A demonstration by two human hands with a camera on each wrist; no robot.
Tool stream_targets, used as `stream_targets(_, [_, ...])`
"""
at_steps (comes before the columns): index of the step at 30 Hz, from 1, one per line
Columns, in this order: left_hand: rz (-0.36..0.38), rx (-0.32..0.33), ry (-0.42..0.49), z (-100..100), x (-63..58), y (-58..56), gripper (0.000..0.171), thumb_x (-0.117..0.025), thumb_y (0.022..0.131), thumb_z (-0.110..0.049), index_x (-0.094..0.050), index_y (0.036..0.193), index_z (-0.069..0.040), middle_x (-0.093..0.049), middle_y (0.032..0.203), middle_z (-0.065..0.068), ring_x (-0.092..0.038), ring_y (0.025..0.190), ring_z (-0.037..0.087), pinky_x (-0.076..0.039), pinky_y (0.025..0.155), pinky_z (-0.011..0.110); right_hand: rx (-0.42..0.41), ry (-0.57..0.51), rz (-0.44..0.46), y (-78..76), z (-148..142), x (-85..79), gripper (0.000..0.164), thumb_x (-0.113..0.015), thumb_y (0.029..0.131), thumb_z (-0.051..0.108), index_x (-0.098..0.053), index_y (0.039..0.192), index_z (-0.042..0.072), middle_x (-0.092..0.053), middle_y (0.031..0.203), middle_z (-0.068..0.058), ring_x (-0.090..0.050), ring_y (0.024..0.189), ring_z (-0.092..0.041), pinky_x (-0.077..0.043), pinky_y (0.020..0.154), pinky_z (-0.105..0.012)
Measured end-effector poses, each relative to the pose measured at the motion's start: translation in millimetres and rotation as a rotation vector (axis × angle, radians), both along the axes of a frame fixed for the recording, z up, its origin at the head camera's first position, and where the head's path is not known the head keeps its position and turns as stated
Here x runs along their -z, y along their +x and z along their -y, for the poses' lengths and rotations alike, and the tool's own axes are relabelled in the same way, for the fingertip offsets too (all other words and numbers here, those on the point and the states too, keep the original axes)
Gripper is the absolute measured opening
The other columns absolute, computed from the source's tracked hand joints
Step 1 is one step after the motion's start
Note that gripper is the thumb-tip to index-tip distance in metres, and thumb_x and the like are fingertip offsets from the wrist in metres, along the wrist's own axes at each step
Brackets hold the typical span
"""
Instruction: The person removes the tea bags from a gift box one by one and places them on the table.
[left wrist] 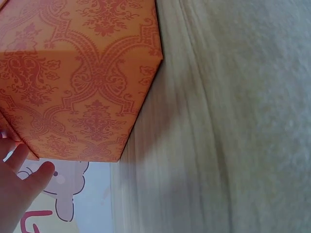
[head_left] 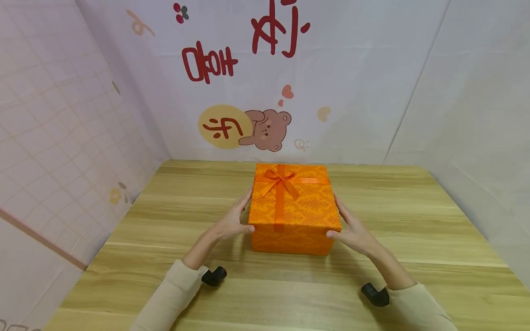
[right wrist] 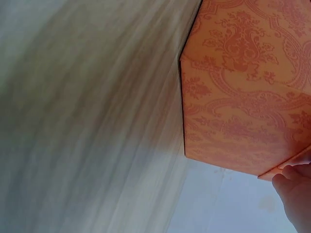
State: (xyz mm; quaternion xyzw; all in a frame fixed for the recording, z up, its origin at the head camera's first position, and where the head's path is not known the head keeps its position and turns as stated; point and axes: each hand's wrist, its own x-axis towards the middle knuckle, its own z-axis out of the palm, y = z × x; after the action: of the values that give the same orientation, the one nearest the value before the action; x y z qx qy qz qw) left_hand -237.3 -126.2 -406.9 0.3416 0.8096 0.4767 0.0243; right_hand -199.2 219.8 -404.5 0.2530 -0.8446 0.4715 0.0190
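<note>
An orange gift box (head_left: 304,204) with a damask pattern sits on the wooden table, its lid on. Across the top of the lid runs an orange ribbon tied in a bow (head_left: 280,180). My left hand (head_left: 233,222) holds the box's left side, thumb at the front left corner and fingers along the side. On the right, my right hand (head_left: 353,232) grips the opposite side in the same way. In the wrist views the fingertips (left wrist: 43,175) of the left hand and the fingertips (right wrist: 286,177) of the right hand are right at the lid's lower edge.
The wooden table (head_left: 265,294) extends around the box. Behind it stands a white cloth backdrop (head_left: 352,92) with a printed bear and red characters. More cloth walls close off the left and right sides. A black wrist mount (head_left: 214,276) shows at each cuff.
</note>
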Motion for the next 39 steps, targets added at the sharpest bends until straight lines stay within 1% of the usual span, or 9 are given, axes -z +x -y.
stream_targets(2, [0.009,-0.011,-0.014,-1.2,0.0,0.8,0.127,-0.048,0.056,-0.085,0.001,0.148,-0.011,0.001,0.153,0.015,-0.004,0.136,0.04,-0.015,0.102,0.064,0.006,0.001,0.025,0.2,1.7,-0.2,0.098,-0.073,0.078,0.021,-0.005,0.147,0.007,-0.007,0.15,-0.021,-0.009,0.134,-0.045,-0.015,0.1,-0.066])
stream_targets(4, [0.014,-0.024,-0.027,-2.3,-0.1,1.5,0.127,-0.051,0.057,-0.084,0.001,0.148,-0.011,0.002,0.153,0.012,-0.002,0.137,0.04,-0.01,0.103,0.065,0.014,0.002,0.039,0.3,3.3,-0.3,0.097,-0.072,0.078,0.018,-0.005,0.147,0.008,-0.007,0.151,-0.021,-0.009,0.135,-0.044,-0.016,0.101,-0.065])
stream_targets(6, [0.02,-0.042,-0.041,-3.3,-0.6,2.3,0.128,-0.054,0.057,-0.082,0.001,0.148,-0.011,0.002,0.153,0.011,-0.002,0.137,0.039,-0.009,0.102,0.066,0.023,0.003,0.046,0.4,4.7,-0.4,0.096,-0.072,0.078,0.016,-0.005,0.147,0.009,-0.008,0.15,-0.021,-0.009,0.135,-0.043,-0.016,0.101,-0.064])
stream_targets(9, [0.042,-0.069,-0.058,-4.1,-1.4,2.7,0.127,-0.058,0.059,-0.079,0.002,0.147,-0.012,0.002,0.153,0.011,-0.003,0.138,0.037,-0.009,0.103,0.065,0.036,0.008,0.047,0.5,6.3,-0.1,0.095,-0.071,0.079,0.016,-0.005,0.148,0.009,-0.009,0.15,-0.021,-0.01,0.135,-0.043,-0.016,0.101,-0.065])
stream_targets(13, [0.076,-0.096,-0.068,-5.7,-2.9,3.3,0.124,-0.063,0.061,-0.074,0.003,0.148,-0.016,0.001,0.153,0.012,-0.004,0.138,0.033,-0.011,0.104,0.063,0.059,0.025,0.038,1.5,7.0,-0.3,0.094,-0.071,0.079,0.018,-0.007,0.148,0.011,-0.011,0.15,-0.02,-0.012,0.135,-0.043,-0.017,0.101,-0.065])
stream_targets(18, [0.092,-0.118,-0.078,-6.6,-3.3,4.3,0.122,-0.063,0.061,-0.073,0.003,0.148,-0.018,0.0,0.153,0.011,-0.005,0.138,0.033,-0.012,0.104,0.063,0.071,0.032,0.026,1.4,7.5,0.2,0.093,-0.07,0.08,0.019,-0.007,0.148,0.01,-0.012,0.15,-0.02,-0.013,0.134,-0.043,-0.017,0.1,-0.065])
stream_targets(26, [0.08,-0.122,-0.079,-7.7,-3.3,4.9,0.121,-0.062,0.062,-0.073,0.001,0.148,-0.016,-0.002,0.153,0.01,-0.006,0.138,0.033,-0.012,0.104,0.063,0.057,0.017,0.034,2.9,7.1,-1.3,0.093,-0.07,0.08,0.018,-0.007,0.147,0.009,-0.012,0.15,-0.02,-0.013,0.135,-0.042,-0.018,0.102,-0.063])
stream_targets(29, [0.088,-0.123,-0.082,-7.6,-4.6,5.5,0.121,-0.063,0.062,-0.073,0.001,0.148,-0.016,-0.002,0.153,0.007,-0.006,0.138,0.032,-0.012,0.104,0.062,0.058,0.013,0.03,3.4,7.3,-2.3,0.093,-0.07,0.08,0.018,-0.007,0.147,0.009,-0.012,0.15,-0.019,-0.014,0.135,-0.041,-0.018,0.102,-0.063])
stream_targets(39, [0.109,-0.121,-0.079,-6.5,-7.8,7.6,0.12,-0.065,0.063,-0.07,0.002,0.148,-0.018,-0.001,0.154,0.005,-0.004,0.138,0.033,-0.01,0.104,0.063,0.045,-0.003,0.027,5.0,8.5,-2.7,0.093,-0.07,0.081,0.017,-0.006,0.147,0.006,-0.01,0.151,-0.019,-0.01,0.136,-0.04,-0.016,0.103,-0.062])
